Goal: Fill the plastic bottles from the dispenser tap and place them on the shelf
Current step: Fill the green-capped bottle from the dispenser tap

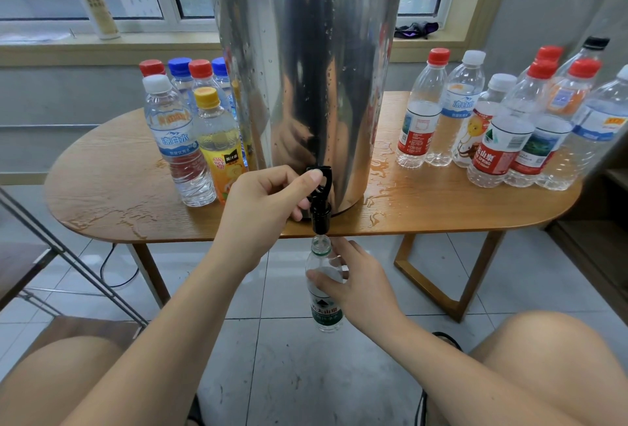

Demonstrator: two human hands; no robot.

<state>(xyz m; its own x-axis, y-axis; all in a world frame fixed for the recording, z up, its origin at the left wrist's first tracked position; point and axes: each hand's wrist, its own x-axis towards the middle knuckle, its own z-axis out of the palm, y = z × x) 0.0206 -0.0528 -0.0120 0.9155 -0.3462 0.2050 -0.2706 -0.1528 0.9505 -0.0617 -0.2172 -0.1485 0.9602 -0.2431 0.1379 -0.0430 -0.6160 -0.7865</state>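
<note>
A clear plastic bottle (322, 310) with a green label stands upright just below the middle of the frame. It is uncapped, and its open mouth sits directly under the black tap (321, 213), almost touching the spout. Its long axis is vertical, in line with the spout above. The right grip (361, 286), a bare hand, curls round the bottle's shoulder from the right and holds it in the air under the counter's edge. The left grip (268, 198), also bare, is above it and slightly to the left. Its thumb rests on top of the tap's lever and its fingers are folded beneath. Whether water is running, and how full the bottle is, cannot be told.

The tap juts from the base of a tall steel dispenser (306, 85) at the top centre, standing on a wooden counter (119, 194) with puddles on it. To the dispenser's left is a cluster of capped bottles (176, 140); the two nearest hold clear liquid. To its right, capped bottles (492, 150) crowd the counter and look mostly empty. No shelf can be made out with certainty.

The next move likely depends on keeping the mouth centred under the spout.
</note>
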